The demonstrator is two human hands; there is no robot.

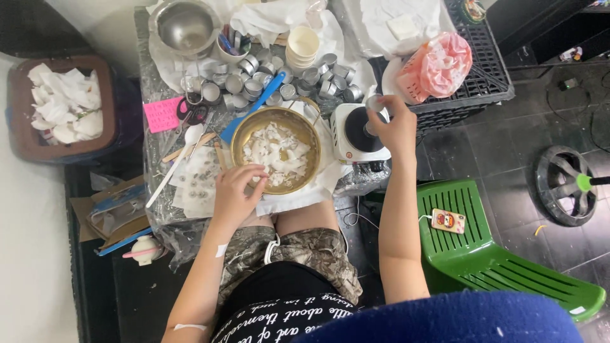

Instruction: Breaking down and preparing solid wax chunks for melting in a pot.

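One gold bowl of white flakes sits mid-frame — left hand fingers apart on its rim; right hand fingers clamped on one small tin cup.

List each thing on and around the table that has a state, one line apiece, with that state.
Brass bowl: upright, holding white flakes.
Steel bowl: upright, empty.
Small tins: upright, open, clustered.
Hot plate: nothing resting on it.
Left hand: fingers on the brass bowl's rim.
Right hand: pinching one small tin above the hot plate.
Scissors: lying flat.
Bin: full of crumpled white paper.
Green chair: phone lying on it.
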